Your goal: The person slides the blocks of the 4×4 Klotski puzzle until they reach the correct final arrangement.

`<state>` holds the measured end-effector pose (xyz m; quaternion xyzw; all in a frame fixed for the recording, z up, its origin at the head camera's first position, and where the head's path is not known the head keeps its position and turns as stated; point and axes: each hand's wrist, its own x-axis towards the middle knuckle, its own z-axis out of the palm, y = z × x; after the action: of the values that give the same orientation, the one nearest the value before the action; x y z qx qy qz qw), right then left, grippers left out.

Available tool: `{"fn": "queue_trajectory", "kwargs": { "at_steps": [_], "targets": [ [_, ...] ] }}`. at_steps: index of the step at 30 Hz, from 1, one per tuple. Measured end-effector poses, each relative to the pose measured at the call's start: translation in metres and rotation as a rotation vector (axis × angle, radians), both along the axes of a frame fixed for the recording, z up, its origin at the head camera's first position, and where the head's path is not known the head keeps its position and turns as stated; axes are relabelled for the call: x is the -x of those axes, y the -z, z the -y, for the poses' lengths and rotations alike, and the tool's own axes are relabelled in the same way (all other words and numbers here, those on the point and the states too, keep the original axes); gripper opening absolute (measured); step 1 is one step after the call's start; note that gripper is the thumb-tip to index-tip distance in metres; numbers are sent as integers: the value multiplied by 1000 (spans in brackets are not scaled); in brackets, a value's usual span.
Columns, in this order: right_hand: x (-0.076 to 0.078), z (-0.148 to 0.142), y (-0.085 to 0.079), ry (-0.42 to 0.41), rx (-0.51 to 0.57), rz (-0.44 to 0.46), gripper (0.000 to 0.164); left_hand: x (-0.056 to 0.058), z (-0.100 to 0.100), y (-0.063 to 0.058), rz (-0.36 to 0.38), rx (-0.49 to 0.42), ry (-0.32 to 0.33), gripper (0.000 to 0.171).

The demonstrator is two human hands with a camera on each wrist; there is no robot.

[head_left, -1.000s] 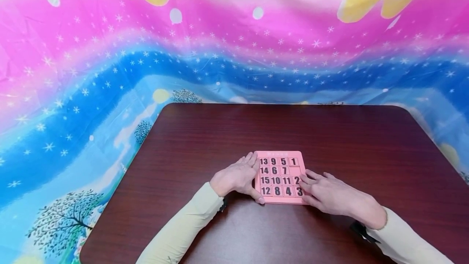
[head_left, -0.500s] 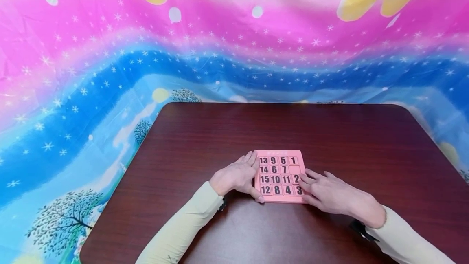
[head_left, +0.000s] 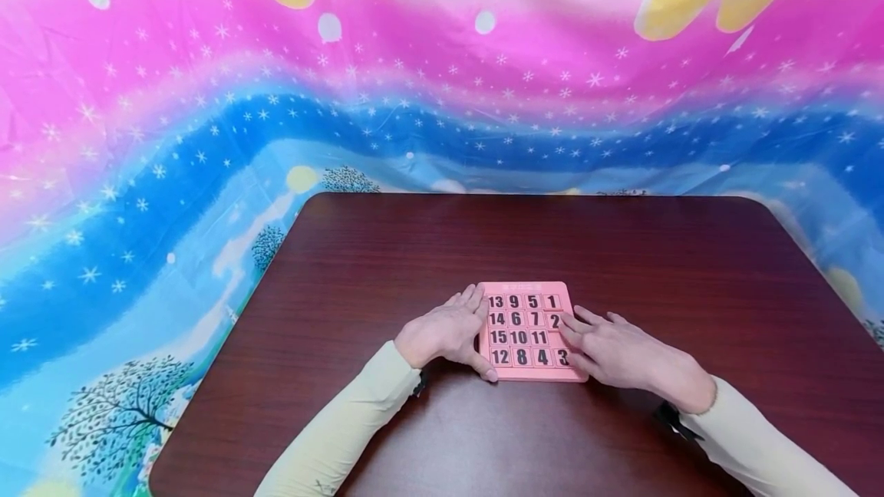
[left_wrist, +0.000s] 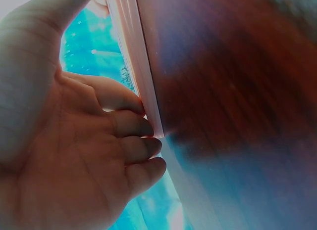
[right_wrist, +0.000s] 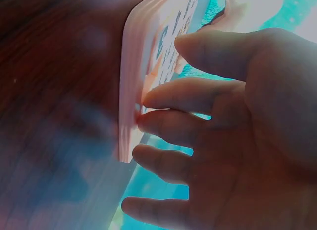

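A pink number sliding puzzle (head_left: 539, 375) lies flat on the dark table. My left hand (head_left: 445, 332) rests along its left edge, fingertips at the upper left side and thumb at the lower left corner. In the left wrist view, the fingers (left_wrist: 136, 148) touch the puzzle's side wall, loosely bent. My right hand (head_left: 621, 351) reaches in from the right, fingers extended, with fingertips on the 2 tile (head_left: 555, 321). This tile is in the second row, last column, under the 1 tile (head_left: 552, 301). Below it is a gap, then the 3 tile (head_left: 562, 357), partly covered by a finger.
The reddish-brown wooden table (head_left: 428, 244) has rounded far corners. Behind it hangs a pink and blue patterned cloth (head_left: 414, 83), which also runs down the left side. Light sleeves (head_left: 345, 420) cover both forearms.
The 2 tile has slid up one row into the gap beside the 7, leaving a gap beside the 11. My right hand moved slightly up with it. The left hand has stayed still.
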<state>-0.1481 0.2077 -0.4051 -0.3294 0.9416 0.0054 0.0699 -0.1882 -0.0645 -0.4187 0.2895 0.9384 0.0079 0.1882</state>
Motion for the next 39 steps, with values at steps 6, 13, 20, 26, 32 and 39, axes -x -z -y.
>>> {"fn": "queue_trajectory", "kwargs": {
  "at_steps": [6, 13, 20, 26, 32, 39],
  "targets": [
    [5, -1, 2, 26, 4, 24, 52, 0, 0, 1, -7, -3, 4, 132],
    [1, -1, -1, 23, 16, 41, 53, -1, 2, 1, -3, -7, -3, 131],
    [-18, -2, -13, -16, 44, 115, 51, -1, 1, 0, 5, -16, 7, 132],
    [-31, 2, -17, -37, 31, 137, 54, 0, 1, -1, 2, -12, 3, 132],
    [-39, 4, -15, -60, 16, 115, 54, 0, 1, -2, 4, -17, -4, 133],
    [-43, 4, -10, -58, -1, 79, 58, 0, 0, 1, -17, 0, 10, 132]
  ]
}}
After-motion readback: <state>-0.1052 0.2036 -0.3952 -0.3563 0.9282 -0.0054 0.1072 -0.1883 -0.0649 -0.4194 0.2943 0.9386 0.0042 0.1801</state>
